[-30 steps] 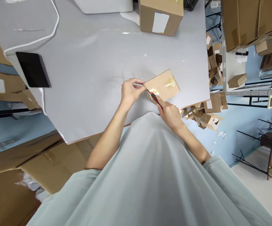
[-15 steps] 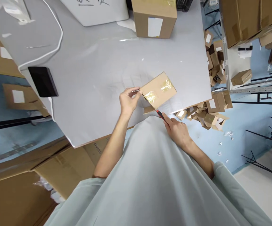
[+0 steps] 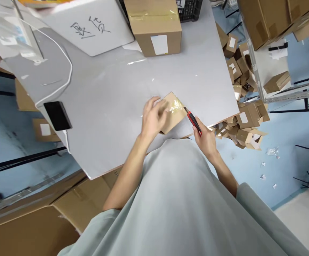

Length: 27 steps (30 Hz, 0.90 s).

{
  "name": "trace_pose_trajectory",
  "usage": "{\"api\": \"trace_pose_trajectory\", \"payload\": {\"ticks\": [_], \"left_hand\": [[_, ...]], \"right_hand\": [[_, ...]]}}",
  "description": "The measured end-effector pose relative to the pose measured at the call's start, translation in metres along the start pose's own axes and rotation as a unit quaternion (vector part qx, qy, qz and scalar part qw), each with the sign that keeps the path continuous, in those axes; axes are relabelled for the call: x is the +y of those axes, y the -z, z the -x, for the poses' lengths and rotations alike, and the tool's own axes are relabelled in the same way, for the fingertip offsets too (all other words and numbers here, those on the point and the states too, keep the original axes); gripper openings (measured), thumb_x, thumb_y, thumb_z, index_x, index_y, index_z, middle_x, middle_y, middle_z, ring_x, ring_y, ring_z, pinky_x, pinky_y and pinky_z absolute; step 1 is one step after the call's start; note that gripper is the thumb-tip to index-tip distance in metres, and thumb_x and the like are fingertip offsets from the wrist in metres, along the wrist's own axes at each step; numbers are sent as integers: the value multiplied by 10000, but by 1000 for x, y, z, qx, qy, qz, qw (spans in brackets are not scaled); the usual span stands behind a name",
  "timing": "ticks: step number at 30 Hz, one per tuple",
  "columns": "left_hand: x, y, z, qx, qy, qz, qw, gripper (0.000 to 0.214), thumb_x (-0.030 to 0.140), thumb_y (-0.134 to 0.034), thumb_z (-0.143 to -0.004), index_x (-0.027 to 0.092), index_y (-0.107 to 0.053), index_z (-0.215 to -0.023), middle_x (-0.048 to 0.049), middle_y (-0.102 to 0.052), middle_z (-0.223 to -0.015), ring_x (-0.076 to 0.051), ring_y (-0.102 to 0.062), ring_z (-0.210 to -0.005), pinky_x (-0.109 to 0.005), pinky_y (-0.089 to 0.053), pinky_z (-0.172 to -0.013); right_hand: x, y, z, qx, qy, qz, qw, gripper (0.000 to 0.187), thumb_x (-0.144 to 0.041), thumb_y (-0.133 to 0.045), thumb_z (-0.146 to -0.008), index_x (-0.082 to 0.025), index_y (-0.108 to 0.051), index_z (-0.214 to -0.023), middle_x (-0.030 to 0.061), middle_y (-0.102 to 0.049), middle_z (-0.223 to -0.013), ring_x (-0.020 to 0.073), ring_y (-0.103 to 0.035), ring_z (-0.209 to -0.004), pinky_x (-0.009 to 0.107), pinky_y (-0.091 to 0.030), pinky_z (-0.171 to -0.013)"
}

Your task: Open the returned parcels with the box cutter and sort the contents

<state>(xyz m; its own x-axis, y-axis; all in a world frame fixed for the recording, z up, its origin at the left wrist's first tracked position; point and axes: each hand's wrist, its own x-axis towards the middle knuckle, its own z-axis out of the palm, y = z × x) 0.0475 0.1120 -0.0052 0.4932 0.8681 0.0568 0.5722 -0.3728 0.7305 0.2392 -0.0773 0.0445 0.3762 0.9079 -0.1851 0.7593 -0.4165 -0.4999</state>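
A small cardboard box with shiny clear tape sits on the grey table, close to its front edge. My left hand grips the box at its left side, fingers curled over the top. My right hand is closed on a red and black utility knife. The knife points up and left, its tip at the taped right edge of the box. Whether the blade is in the tape is too small to tell.
A larger taped box stands at the back beside a white lettered panel. A black phone on a white cable lies at the left edge. Several cardboard boxes are heaped on the floor at right.
The small box has been turned, and my left hand has shifted from its corner to over its side. The knife has moved from the near edge to the right edge. The view has tilted.
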Motion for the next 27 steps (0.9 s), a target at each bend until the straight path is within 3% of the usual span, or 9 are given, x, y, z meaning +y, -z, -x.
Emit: {"api": "trace_pose_trajectory", "payload": {"ticks": [5, 9, 14, 21, 27], "left_hand": [[16, -27, -26, -74, -14, -70, 995, 403, 522, -561, -1108, 319, -721, -1417, -113, -519, -1748, -395, -389, -1679, -704, -288, -1360], [14, -28, -27, -61, 3, -65, 996, 373, 468, -567, -1100, 332, -761, -1389, -89, -557, -1722, -371, -484, -1624, -698, -260, -1376], [13, -25, -24, -47, 26, -37, 998, 367, 499, -614, -1076, 330, -793, -1348, -93, -592, -1691, -386, -462, -1641, -717, -214, -1382], [10, -29, -22, -46, 27, -20, 998, 362, 496, -630, -1077, 334, -790, -1357, -103, -556, -1720, -385, -411, -1675, -707, -177, -1392], [9, -31, -21, -34, 31, 7, 999, 357, 495, -660, -1062, 330, -786, -1354, -99, -559, -1721, -382, -394, -1686, -694, -165, -1397]], "right_hand": [[11, -4, -8, -21, 8, -10, 1000, 566, -364, -372, -1186, -190, -499, -1709, 132, -833, -1194, 263, -799, -972, 316, -618, -855], [4, 0, -21, -88, -6, 53, 995, 574, -338, -349, -1206, -251, -411, -1771, 101, -795, -1122, 224, -765, -888, 268, -559, -790], [-15, 4, -52, -166, 10, 127, 978, 602, -320, -307, -1224, -348, -227, -1819, 107, -723, -1268, 194, -742, -922, 244, -515, -786], [-30, -1, -69, -185, 10, 168, 968, 653, -292, -265, -1213, -365, -72, -1832, 119, -688, -1338, 207, -760, -990, 273, -578, -879], [-56, 7, -69, -197, -7, 230, 953, 746, -172, -316, -1162, -364, -59, -1835, 148, -675, -1348, 214, -782, -986, 300, -624, -873]]}}
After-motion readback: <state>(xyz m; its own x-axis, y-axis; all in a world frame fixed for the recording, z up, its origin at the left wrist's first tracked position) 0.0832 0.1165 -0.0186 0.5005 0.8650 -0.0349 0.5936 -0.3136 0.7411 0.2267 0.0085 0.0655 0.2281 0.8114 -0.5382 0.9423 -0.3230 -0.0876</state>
